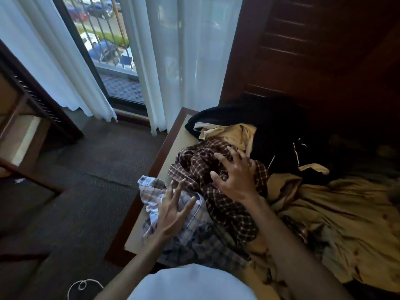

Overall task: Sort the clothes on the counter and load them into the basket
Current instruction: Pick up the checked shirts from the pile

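A heap of clothes covers the counter [151, 169]. On top lies a brown checked shirt [227, 208], and my right hand [234, 176] hovers over it with fingers spread, holding nothing. A light blue plaid shirt [151, 191] hangs over the counter's left edge; my left hand [173, 211] is just above it, fingers apart and empty. Behind are a black garment [277, 131] with a white cord and a cream garment [236, 133]. A large tan cloth [335, 213] spreads to the right. No basket is in view.
White curtains [184, 61] and a balcony door [112, 61] stand behind the counter. A dark louvred wooden door [313, 50] rises at the back right. Dark carpet [86, 169] lies to the left, with wooden furniture [21, 126] at the far left and a white cord [83, 285] on the floor.
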`<action>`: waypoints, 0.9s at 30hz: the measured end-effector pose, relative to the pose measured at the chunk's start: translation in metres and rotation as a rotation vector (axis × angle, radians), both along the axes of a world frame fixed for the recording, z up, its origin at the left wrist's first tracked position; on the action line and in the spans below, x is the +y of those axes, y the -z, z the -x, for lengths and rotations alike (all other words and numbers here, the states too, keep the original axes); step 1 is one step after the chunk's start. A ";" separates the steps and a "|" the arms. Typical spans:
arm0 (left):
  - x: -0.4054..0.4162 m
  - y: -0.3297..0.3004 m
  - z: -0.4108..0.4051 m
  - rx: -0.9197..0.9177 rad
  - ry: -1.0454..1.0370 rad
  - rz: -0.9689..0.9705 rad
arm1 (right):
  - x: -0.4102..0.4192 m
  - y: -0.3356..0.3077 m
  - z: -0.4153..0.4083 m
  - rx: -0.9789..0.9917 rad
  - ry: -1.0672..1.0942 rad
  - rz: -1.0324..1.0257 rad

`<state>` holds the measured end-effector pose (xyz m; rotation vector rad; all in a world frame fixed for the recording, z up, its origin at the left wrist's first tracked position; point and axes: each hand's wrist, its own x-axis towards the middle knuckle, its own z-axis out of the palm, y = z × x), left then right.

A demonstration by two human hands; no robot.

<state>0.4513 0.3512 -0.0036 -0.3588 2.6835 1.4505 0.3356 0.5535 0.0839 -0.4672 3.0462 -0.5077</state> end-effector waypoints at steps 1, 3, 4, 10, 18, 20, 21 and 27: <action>0.010 0.001 -0.001 0.054 -0.056 0.019 | 0.001 0.002 0.000 0.024 -0.009 0.004; 0.029 0.007 -0.001 0.142 -0.141 0.052 | -0.005 0.020 -0.003 -0.124 -0.097 -0.009; 0.036 0.009 0.001 0.154 -0.159 0.080 | -0.011 0.032 -0.005 -0.216 -0.153 -0.042; 0.045 0.033 0.011 0.155 -0.173 0.269 | -0.037 0.080 -0.008 -0.358 -0.191 -0.280; 0.012 0.037 0.033 -0.018 -0.137 0.520 | -0.001 0.049 0.037 -0.469 -0.047 -0.122; -0.012 0.030 0.037 -0.096 -0.178 0.537 | 0.020 0.005 0.053 -0.838 -0.066 0.034; -0.028 0.026 0.040 -0.132 -0.219 0.533 | 0.030 -0.020 0.057 -0.959 -0.085 0.049; -0.087 -0.006 0.062 0.013 -0.178 0.577 | 0.043 -0.087 0.053 -0.811 -0.134 -0.561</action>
